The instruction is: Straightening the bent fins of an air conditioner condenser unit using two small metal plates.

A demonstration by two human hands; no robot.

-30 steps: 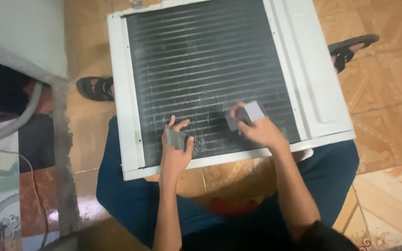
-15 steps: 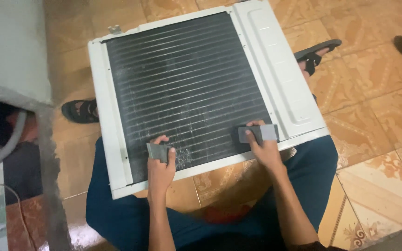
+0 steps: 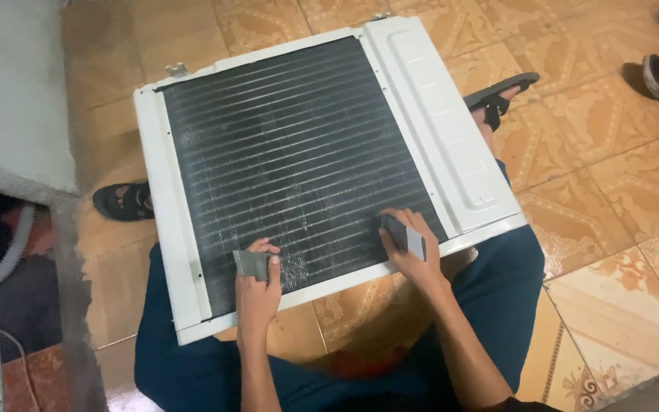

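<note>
The person sits on the patterned tan tiled floor with a white metal air-conditioner casing resting across their dark blue trousered legs, its dark finned coil panel facing up. The left hand sits at the near edge of the coil, toward the casing's near left corner, fingers curled closed around a small grey flat block, seemingly a fin comb, pressed onto the fins. The right hand is at the near right corner of the coil, fingers wrapped shut over a second small grey block with a pale edge, also laid against the fins. Pale scuffed marks show on the fins between the two hands. It looks to me like the combing or scrubbing of the fins is under way along the near rows; the next stroke would call for even pressure along the fin lines, lest the thin metal bend. A black sandal shows beside the casing's left edge, another dark sandal beyond its right edge.
</note>
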